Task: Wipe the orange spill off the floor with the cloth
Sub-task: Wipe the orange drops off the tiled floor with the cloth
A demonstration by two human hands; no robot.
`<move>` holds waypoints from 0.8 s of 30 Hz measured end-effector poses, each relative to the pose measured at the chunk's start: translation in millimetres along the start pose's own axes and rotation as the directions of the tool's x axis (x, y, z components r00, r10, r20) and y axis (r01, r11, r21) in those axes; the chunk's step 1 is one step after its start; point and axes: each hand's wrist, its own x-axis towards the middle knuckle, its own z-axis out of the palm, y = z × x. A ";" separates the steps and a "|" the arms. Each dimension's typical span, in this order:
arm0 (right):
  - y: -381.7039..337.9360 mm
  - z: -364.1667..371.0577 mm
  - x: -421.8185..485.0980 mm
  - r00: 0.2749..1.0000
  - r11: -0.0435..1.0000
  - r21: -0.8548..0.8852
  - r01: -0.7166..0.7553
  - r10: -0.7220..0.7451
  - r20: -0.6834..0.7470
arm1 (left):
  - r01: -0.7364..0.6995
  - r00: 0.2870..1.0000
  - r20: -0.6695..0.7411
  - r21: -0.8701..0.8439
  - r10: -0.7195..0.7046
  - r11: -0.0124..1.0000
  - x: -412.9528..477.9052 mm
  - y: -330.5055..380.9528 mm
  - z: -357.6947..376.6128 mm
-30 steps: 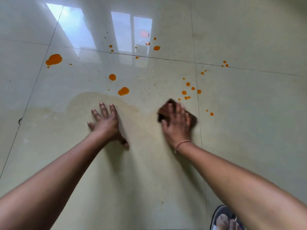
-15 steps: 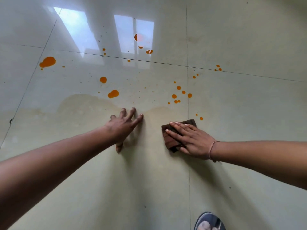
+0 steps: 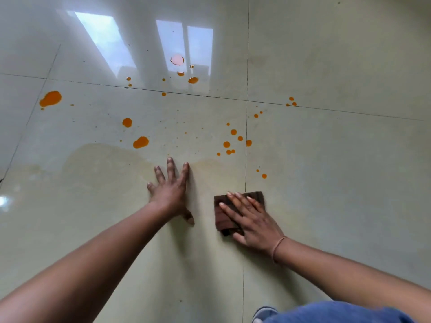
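Glossy pale-green floor (image 3: pixel 326 183) tiles fill your view, with bright window reflections (image 3: pixel 184 43) toward 12 o'clock and thin grout lines crossing near the middle. The orange spill (image 3: pixel 140 142) is scattered in many separate drops: 1 large blot at 10 o'clock, 2 medium ones just beyond your left hand, a cluster of small round dots at 1 o'clock from that hand, and a few specks farther out along the grout line. A dull yellowish smear (image 3: pixel 100 159) spreads at 9 o'clock from your left hand, where the tile looks hazy rather than shiny.

Your left hand (image 3: pixel 170 190) lies flat on the floor, fingers spread and holding nothing. Your right hand (image 3: pixel 251 220) presses palm-down with fingers extended on the cloth (image 3: pixel 224 217), a dark brown folded rectangle flat on the tile at 3 o'clock from your left hand, just beside the vertical grout line. The cloth sits short of the nearest orange dots, not touching them. Blue fabric (image 3: pixel 338 313) shows at 5 o'clock.
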 end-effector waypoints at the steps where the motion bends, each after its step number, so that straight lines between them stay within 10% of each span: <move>1: 13.8 -2.7 3.8 1.000 1.000 -0.003 -0.028 0.028 -0.010 | 0.001 1.000 -0.013 0.025 0.000 1.000 -1.2 2.2 0.0; 5: 2.2 -14.5 64.8 0.948 0.947 0.158 -0.281 0.300 -0.109 | -0.129 0.988 -0.043 0.273 0.146 0.953 1.5 20.8 -2.0; 11: 14.6 7.6 -1.4 0.999 0.999 0.040 0.018 -0.017 -0.027 | -0.154 0.988 0.047 0.204 0.148 0.967 1.5 24.5 -0.7; 16: 6.1 -9.2 49.3 0.927 0.925 0.206 -0.320 0.350 -0.134 | -0.093 0.993 0.088 0.126 0.083 0.988 9.1 40.3 9.0; 21: 25.5 4.1 10.6 0.997 0.994 0.107 0.016 -0.007 -0.078 | -0.071 0.995 0.073 0.137 0.061 0.988 9.8 40.8 14.1; 24: 69.4 -13.3 34.2 0.970 0.974 0.141 -0.178 0.198 -0.140 | -0.051 0.995 0.092 0.149 0.037 0.988 9.6 43.9 10.9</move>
